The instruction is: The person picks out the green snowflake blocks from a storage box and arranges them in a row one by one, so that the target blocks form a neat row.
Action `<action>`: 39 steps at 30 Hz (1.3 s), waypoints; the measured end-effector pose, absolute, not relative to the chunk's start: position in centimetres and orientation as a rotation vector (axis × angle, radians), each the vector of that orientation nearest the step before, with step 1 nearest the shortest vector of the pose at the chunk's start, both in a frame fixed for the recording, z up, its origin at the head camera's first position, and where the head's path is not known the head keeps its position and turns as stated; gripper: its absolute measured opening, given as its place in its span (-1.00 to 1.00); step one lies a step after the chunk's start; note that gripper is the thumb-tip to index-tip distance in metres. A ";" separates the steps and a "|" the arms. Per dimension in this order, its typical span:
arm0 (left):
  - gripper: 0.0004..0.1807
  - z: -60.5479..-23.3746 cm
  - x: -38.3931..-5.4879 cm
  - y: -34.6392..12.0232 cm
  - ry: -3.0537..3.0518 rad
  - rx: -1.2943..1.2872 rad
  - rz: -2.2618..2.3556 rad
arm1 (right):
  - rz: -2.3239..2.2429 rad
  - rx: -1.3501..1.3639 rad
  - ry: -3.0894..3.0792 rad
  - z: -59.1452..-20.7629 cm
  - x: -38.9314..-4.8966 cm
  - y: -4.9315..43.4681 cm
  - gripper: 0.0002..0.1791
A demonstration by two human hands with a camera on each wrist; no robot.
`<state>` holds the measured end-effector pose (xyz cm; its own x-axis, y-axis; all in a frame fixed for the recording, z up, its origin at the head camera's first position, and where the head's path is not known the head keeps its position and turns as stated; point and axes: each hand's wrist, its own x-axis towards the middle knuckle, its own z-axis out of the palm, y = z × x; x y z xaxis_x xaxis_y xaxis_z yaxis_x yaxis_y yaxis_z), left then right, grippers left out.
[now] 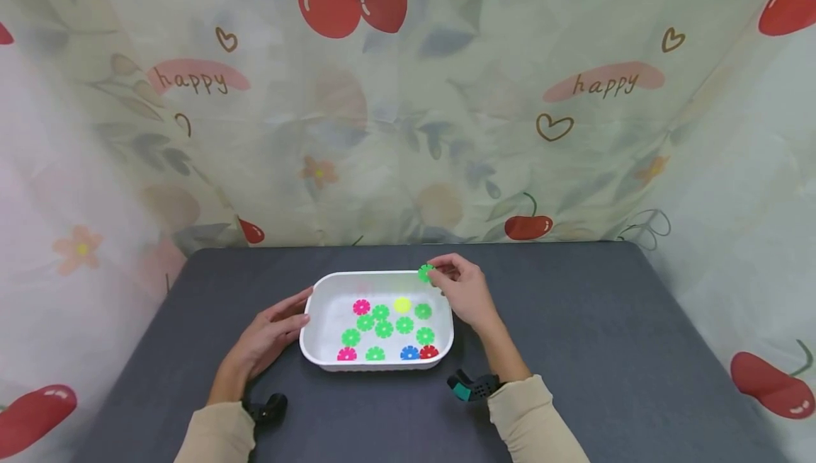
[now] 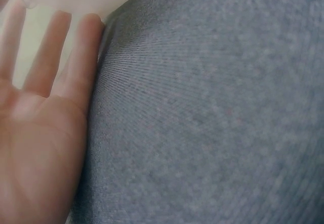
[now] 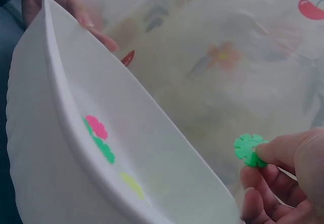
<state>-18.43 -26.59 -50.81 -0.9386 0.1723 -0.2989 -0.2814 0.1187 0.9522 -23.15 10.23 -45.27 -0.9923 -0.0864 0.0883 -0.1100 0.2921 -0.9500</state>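
A white plastic tray (image 1: 376,366) stands on the table, with several notched snowflake discs on its floor: green ones, a few pink and red, a blue disc (image 1: 410,353) and a yellow disc (image 1: 402,305). My right hand (image 1: 468,292) pinches a green snowflake disc (image 3: 248,149) between thumb and fingers, over the tray's far right corner. My left hand (image 1: 268,335) lies against the tray's left end. Its fingers (image 2: 48,51) look straight in the left wrist view, their tips at the tray's wall.
A dark grey cloth (image 1: 605,350) covers the table around the tray. Behind hangs a curtain (image 1: 395,130) printed with cherries and flowers, reaching down to the table's back edge. A thin looped cord (image 1: 656,226) is at the back right corner.
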 end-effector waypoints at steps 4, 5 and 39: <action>-0.21 -50.8 -18.4 -26.6 2.062 -0.104 1.886 | 1.824 0.170 -2.509 -45.6 -23.2 11.3 -0.78; -0.21 -50.8 -18.4 -26.6 2.062 -0.103 1.886 | 1.819 0.168 -2.507 -45.8 -23.2 11.6 -0.77; -0.19 -50.7 -18.4 -26.6 2.059 -0.100 1.880 | 1.356 0.062 -2.754 -50.3 -22.9 18.7 -0.81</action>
<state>-18.38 -26.65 -50.67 -0.9362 0.1809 -0.3013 -0.2838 0.1169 0.9517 -22.86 18.69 -50.35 -0.9966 -0.0047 0.0823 -0.0681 0.6097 -0.7897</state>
